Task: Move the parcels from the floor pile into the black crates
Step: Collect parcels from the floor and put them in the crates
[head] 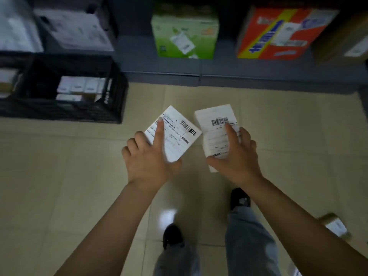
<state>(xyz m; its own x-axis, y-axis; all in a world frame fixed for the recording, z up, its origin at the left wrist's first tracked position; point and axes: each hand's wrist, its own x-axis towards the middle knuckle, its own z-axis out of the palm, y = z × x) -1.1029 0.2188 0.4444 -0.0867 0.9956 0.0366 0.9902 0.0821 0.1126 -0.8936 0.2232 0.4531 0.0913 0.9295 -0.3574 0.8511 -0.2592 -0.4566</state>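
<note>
I hold two small white parcels with barcode labels above the tiled floor. My left hand (148,156) grips the left parcel (179,134), index finger laid across its label. My right hand (235,156) grips the right parcel (216,120), fingers spread over its label. A black crate (115,96) stands on the floor to the upper left of my hands and holds several white boxes (79,86). Both parcels hang right of the crate, apart from it.
A low dark shelf (199,68) runs along the back with a green box (185,30), a red and yellow carton (278,32) and a brown box (346,40). More crates with parcels sit at top left. A loose parcel (334,226) lies at the lower right. My feet stand below.
</note>
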